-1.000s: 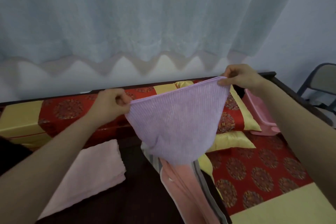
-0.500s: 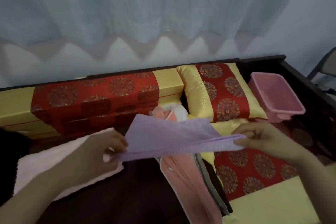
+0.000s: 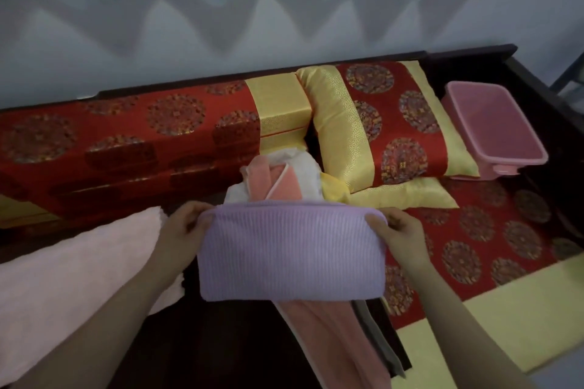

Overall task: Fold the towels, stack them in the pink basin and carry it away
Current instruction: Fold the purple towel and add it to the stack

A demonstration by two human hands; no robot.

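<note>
Left hand (image 3: 180,227) and right hand (image 3: 399,230) each pinched a far corner of folded lilac towel (image 3: 292,251), long axis hand to hand. Pink basin (image 3: 534,153) empty, well beyond right hand, far-right; judged right hand nearer for the transfer.

Both my forearms are showing bare right down to the frame edge, no sleeves reaching them. My left hand (image 3: 178,232) and right hand (image 3: 401,232) are wearing nothing.
</note>
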